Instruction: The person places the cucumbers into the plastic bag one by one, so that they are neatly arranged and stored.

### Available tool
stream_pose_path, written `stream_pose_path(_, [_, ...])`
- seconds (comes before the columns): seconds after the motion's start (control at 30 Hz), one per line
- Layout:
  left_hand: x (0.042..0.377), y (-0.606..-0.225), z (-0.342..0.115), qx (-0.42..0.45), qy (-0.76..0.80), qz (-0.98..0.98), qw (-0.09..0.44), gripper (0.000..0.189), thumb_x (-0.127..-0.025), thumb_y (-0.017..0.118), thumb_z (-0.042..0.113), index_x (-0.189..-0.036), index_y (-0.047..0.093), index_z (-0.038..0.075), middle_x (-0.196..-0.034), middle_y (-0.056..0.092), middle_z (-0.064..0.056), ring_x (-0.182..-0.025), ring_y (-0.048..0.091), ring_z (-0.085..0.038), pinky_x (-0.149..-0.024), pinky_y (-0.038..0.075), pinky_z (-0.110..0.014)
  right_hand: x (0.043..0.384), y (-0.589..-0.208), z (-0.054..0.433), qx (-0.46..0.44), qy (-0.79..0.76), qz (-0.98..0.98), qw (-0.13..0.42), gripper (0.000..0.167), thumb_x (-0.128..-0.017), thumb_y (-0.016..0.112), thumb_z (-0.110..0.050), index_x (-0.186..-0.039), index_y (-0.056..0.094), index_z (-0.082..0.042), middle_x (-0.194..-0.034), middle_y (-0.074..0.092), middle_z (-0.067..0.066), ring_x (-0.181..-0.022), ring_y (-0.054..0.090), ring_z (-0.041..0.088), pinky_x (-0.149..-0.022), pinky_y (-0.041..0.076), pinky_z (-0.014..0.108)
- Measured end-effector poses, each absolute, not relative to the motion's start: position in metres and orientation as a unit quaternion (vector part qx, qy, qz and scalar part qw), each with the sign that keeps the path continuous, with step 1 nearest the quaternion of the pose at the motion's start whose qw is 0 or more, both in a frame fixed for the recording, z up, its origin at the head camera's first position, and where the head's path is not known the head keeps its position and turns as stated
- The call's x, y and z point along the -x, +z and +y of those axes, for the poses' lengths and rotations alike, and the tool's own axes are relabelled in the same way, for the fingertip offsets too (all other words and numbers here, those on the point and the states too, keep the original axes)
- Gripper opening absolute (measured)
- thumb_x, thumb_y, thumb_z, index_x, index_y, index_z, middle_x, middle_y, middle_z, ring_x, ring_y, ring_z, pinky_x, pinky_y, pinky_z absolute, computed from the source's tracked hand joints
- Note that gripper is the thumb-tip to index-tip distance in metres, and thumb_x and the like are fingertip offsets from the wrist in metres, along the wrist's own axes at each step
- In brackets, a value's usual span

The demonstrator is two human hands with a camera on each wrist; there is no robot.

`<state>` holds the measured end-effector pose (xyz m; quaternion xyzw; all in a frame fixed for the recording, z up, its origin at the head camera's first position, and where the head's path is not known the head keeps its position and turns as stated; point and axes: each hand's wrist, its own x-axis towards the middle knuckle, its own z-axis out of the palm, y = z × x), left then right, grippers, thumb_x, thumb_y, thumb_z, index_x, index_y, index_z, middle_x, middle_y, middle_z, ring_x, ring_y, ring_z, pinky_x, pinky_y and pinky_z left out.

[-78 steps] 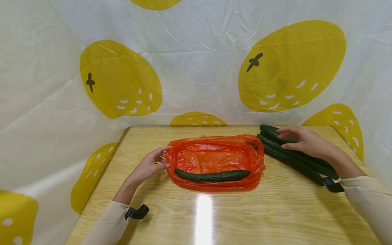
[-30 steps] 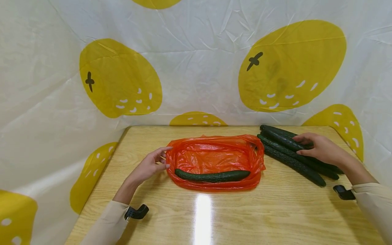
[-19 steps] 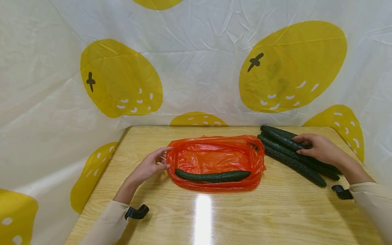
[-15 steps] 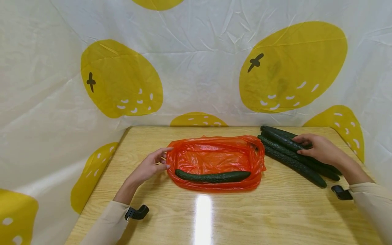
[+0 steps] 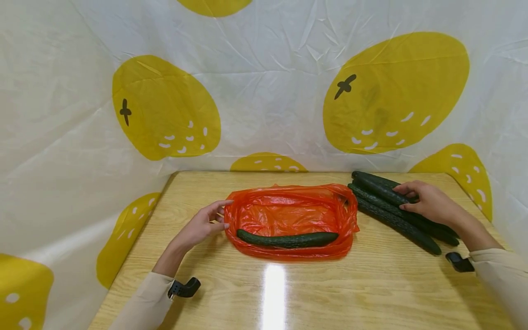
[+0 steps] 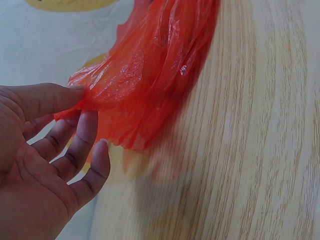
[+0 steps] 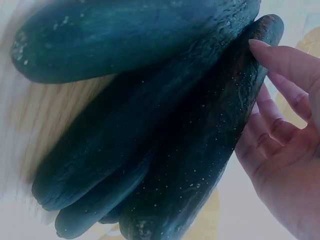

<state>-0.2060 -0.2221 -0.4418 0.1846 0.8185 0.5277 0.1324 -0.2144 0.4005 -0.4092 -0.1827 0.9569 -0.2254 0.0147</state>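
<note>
We see a bright orange-red plastic bag (image 5: 288,217), dark green cucumbers (image 5: 400,226) with tiny pale dots, and a yellow-brown wooden table (image 5: 222,288) with thin lines. We see a white cloth (image 5: 272,110) with big yellow fruits (image 5: 396,98), black crosses (image 5: 345,86) and little white marks (image 5: 407,117), plus cream sleeves (image 5: 140,300) and black wrist cameras (image 5: 184,288).

Front tabletop: the bare tabletop (image 5: 342,293) gives wide free room between left sleeve (image 5: 142,300) and right sleeve (image 5: 501,279), right up to the red bag (image 5: 284,215).
Bag mouth: faces up, with room behind the single cucumber (image 5: 287,240) along the near wall.
Bag's left end: barred by the left hand (image 5: 202,224), which pinches the edge.
Bag's right end: crowded by the cucumber pile (image 5: 396,223), with the right hand (image 5: 429,202) gripping the top one.
Back: a narrow strip, then the curtain (image 5: 268,105).
</note>
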Motion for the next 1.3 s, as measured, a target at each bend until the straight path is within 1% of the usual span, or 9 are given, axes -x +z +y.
stream_pose_path(0.27, [0.2056,-0.4416,-0.2209,-0.183,0.523,0.822,0.131,0.061,-0.092,0.071,-0.001,-0.149,0.049,0.005,-0.113,0.055,-0.018,-0.098,0.056,-0.029,-0.075,0.054,-0.028,0.2127,-0.4083,0.4002,0.170,-0.240,0.955,0.032,0.047,-0.092,0.073,-0.007,-0.135,0.057,0.006,-0.131,0.058,0.030,-0.112,0.060,0.047,-0.087,0.053,0.055])
stream_pose_path(0.4, [0.2056,-0.4407,-0.2207,-0.182,0.523,0.822,0.132,0.061,-0.092,0.071,0.000,-0.149,0.049,0.006,-0.113,0.055,-0.018,-0.098,0.056,-0.029,-0.075,0.054,-0.028,0.2128,-0.4084,0.3986,0.174,-0.242,0.954,0.028,0.048,-0.091,0.074,-0.006,-0.134,0.057,0.006,-0.129,0.059,0.029,-0.110,0.061,0.045,-0.086,0.054,0.054])
stream_pose_path(0.57, [0.2056,-0.4396,-0.2211,-0.181,0.524,0.821,0.135,0.061,-0.092,0.071,0.000,-0.149,0.049,0.006,-0.112,0.055,-0.018,-0.098,0.056,-0.030,-0.075,0.054,-0.028,0.2128,-0.4078,0.3967,0.179,-0.240,0.954,0.028,0.049,-0.091,0.075,-0.006,-0.135,0.056,0.006,-0.131,0.056,0.028,-0.110,0.060,0.045,-0.085,0.054,0.054])
stream_pose_path(0.77, [0.2055,-0.4396,-0.2215,-0.180,0.531,0.816,0.138,0.061,-0.092,0.071,-0.002,-0.148,0.049,0.006,-0.112,0.055,-0.019,-0.097,0.057,-0.030,-0.075,0.055,-0.027,0.2125,-0.4060,0.3946,0.178,-0.232,0.956,0.036,0.052,-0.091,0.076,-0.012,-0.136,0.057,0.006,-0.130,0.059,0.028,-0.111,0.061,0.045,-0.086,0.053,0.055])
stream_pose_path(0.9, [0.2053,-0.4402,-0.2217,-0.182,0.533,0.814,0.140,0.061,-0.092,0.070,-0.003,-0.148,0.049,0.005,-0.112,0.055,-0.019,-0.098,0.058,-0.030,-0.075,0.055,-0.027,0.2122,-0.4044,0.3931,0.179,-0.217,0.959,0.040,0.053,-0.090,0.078,-0.015,-0.136,0.057,0.005,-0.127,0.063,0.026,-0.107,0.064,0.039,-0.082,0.055,0.051])
stream_pose_path(1.0, [0.2050,-0.4403,-0.2217,-0.183,0.535,0.813,0.141,0.060,-0.092,0.069,-0.003,-0.148,0.049,0.005,-0.113,0.055,-0.019,-0.098,0.058,-0.030,-0.075,0.055,-0.027,0.2115,-0.4031,0.3929,0.183,-0.209,0.960,0.044,0.054,-0.090,0.078,-0.014,-0.136,0.058,0.004,-0.124,0.064,0.024,-0.103,0.065,0.036,-0.078,0.056,0.047])
stream_pose_path(1.23, [0.2059,-0.4403,-0.2216,-0.182,0.531,0.815,0.141,0.060,-0.092,0.070,-0.002,-0.149,0.049,0.006,-0.113,0.056,-0.019,-0.098,0.057,-0.030,-0.075,0.054,-0.028,0.2079,-0.4011,0.3960,0.191,-0.203,0.959,0.059,0.059,-0.089,0.078,-0.013,-0.140,0.055,0.003,-0.122,0.063,0.033,-0.100,0.067,0.040,-0.075,0.057,0.050])
stream_pose_path(1.3, [0.2067,-0.4404,-0.2215,-0.183,0.528,0.817,0.139,0.060,-0.092,0.070,-0.001,-0.149,0.049,0.006,-0.113,0.056,-0.018,-0.099,0.057,-0.030,-0.076,0.054,-0.028,0.2074,-0.4008,0.3968,0.191,-0.197,0.959,0.066,0.059,-0.089,0.078,-0.016,-0.140,0.055,0.003,-0.120,0.064,0.032,-0.098,0.067,0.038,-0.073,0.057,0.048])
